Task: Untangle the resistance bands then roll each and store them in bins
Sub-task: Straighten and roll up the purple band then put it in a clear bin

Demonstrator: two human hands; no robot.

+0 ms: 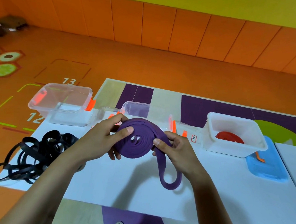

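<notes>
**Purple band** (134, 151): mostly wound into a flat coil, held in the air over the middle of the worktop (118, 185).
**Left hand** (103, 140): thumb on the coil's face, fingers curled beneath, gripping it.
**Right hand** (178, 149): fingers pinch the coil's right rim, where the loose tail leaves.
**Tail:** a short doubled loop hanging from the right hand toward the near edge, long axis far-to-near. The right hand is nearer and probably the one to feed it in.
**Clear bin** (135, 107): at the far edge, just behind the coil.
**Black bands** (31, 154): tangled, at the left edge.
</notes>
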